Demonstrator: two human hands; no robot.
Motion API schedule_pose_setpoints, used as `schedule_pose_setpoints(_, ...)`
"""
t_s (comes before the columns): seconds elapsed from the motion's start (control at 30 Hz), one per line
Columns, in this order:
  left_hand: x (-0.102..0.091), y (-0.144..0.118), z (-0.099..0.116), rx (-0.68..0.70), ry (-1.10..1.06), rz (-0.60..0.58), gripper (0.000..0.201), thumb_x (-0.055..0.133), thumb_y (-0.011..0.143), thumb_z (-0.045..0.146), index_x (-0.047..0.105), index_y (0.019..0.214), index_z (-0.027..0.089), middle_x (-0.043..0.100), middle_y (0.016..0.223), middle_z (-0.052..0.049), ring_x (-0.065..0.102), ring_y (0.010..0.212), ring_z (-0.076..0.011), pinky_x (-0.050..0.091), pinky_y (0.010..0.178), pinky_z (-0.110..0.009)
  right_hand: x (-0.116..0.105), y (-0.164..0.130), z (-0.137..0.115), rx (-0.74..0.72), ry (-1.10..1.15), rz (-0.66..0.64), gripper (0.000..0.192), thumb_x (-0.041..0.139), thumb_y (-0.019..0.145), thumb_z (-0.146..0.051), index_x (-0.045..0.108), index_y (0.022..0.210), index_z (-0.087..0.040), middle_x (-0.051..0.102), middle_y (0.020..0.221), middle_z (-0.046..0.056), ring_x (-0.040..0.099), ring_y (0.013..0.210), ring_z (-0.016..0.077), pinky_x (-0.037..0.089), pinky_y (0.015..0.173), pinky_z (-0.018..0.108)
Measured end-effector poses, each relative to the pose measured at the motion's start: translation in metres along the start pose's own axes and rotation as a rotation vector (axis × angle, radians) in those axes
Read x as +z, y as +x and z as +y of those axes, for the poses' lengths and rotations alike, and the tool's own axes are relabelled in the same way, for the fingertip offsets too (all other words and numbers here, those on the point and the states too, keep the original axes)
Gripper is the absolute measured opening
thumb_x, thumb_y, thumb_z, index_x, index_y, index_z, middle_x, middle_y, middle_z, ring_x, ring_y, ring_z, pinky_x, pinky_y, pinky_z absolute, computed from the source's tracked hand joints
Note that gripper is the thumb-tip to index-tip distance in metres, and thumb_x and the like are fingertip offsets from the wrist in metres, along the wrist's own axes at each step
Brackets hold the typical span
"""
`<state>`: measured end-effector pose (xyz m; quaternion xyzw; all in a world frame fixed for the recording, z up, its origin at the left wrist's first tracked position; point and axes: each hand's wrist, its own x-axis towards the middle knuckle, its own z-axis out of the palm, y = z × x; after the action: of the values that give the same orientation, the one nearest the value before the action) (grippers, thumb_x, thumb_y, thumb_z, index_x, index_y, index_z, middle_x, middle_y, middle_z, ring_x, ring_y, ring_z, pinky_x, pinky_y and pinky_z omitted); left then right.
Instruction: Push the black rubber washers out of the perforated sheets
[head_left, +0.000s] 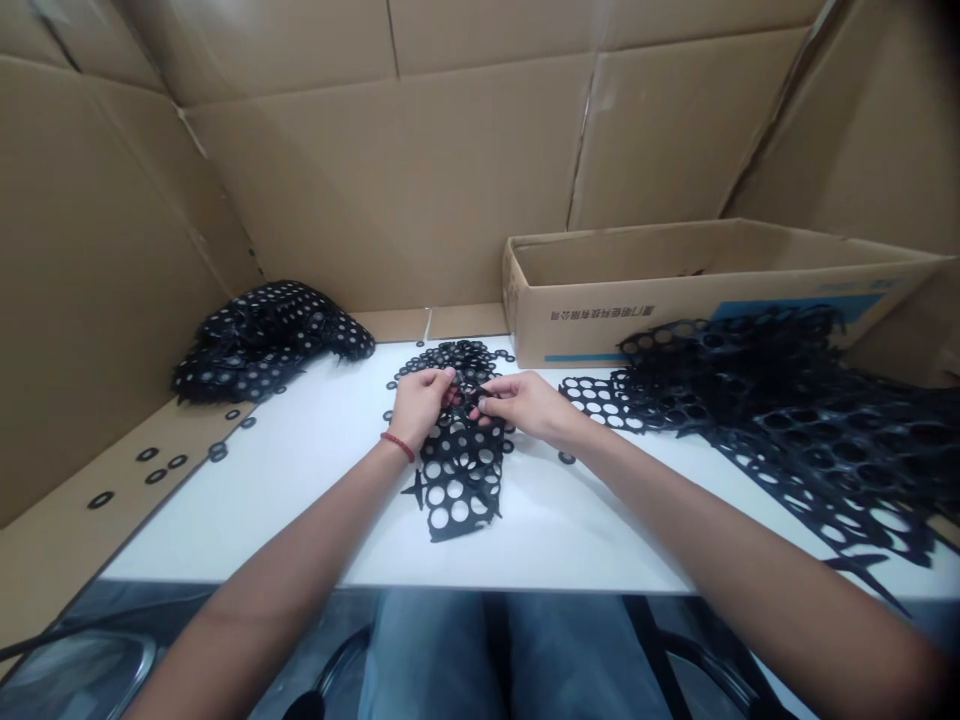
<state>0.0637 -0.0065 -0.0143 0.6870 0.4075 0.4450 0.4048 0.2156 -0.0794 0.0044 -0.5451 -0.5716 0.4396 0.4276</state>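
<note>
Sheet (454, 448), black, perforated, long axis near-to-far; left hand (424, 398), right hand (523, 402), grip pinched on it.

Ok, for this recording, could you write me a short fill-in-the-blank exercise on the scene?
1. The bracelet on the left hand's wrist is coloured ____.
2. In front of the right hand and its partner lies a black sheet full of round ____.
3. The open cardboard box stands on the person's ____ side.
4. The tabletop is coloured ____.

Missing words: red; holes; right; white.
</note>
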Motion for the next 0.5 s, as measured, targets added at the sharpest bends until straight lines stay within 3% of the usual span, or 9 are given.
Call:
schedule_pose_setpoints(0.13,-0.005,0.01,-0.008,-0.021,0.035,0.121,0.032,0.053,0.077,0.039,0.061,0.06,0.014,0.062,0.057,-0.002,0.054,0.051,-0.0115,0.045,0.054,-0.023,0.0,0.003,0.001,0.063,-0.012,0.108,0.015,0.066,0.073,-0.029,0.065,0.065,-0.016,0.072,0.07,0.005,0.058,0.055,0.0117,0.043,0.048,0.021)
schedule_pose_setpoints(0.3,-0.025,0.02,-0.017,-0.022,0.171,0.264,0.035,0.045,0.081,0.038,0.065,0.068,0.012,0.065,0.061,-0.006,0.057,0.052,-0.0139,0.045,0.055,-0.026,-0.003,0.002,-0.001,0.104,0.012,0.177,0.019,0.068,0.073,-0.03,0.063,0.061,-0.016,0.071,0.068,0.006,0.051,0.048,0.0091,0.042,0.045,0.021)
schedule_pose_setpoints(0.37,-0.029,0.019,-0.019,0.03,0.255,0.262,0.032,0.049,0.078,0.038,0.068,0.069,0.014,0.067,0.064,-0.005,0.061,0.06,-0.0172,0.046,0.061,-0.027,-0.004,0.002,0.001,0.129,0.037,0.195,0.02,0.066,0.075,-0.03,0.062,0.062,-0.016,0.071,0.07,0.007,0.051,0.048,0.0089,0.043,0.045,0.021)
schedule_pose_setpoints(0.5,-0.023,0.009,-0.012,0.194,0.418,0.151,0.018,0.061,0.072,0.032,0.072,0.076,0.018,0.071,0.081,-0.006,0.063,0.081,-0.0236,0.045,0.08,-0.033,-0.003,0.006,0.007,0.167,0.074,0.203,0.02,0.065,0.076,-0.029,0.063,0.063,-0.014,0.07,0.073,0.009,0.051,0.048,0.0093,0.044,0.044,0.022)
